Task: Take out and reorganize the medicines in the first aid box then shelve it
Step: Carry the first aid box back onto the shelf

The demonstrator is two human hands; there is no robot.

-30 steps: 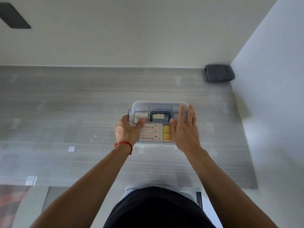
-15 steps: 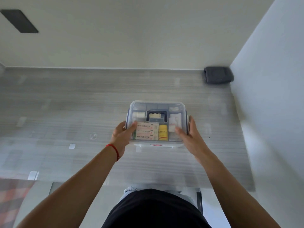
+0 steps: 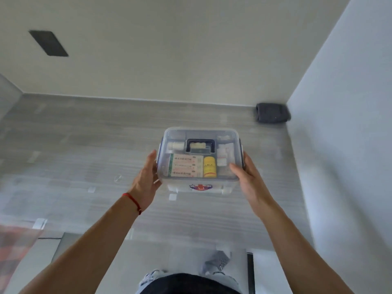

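Now both hands, left hand (image 3: 146, 183) and right hand (image 3: 250, 183), grip the first aid box (image 3: 199, 158) sides, off its lid.

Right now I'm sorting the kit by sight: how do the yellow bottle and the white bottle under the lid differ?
The yellow bottle lies near the box's front, beside the flat cartons; the white bottle lies further back, left of the handle. The yellow one looks wider and is plainer to see; the white one is blurred. Both lie under the closed clear lid.
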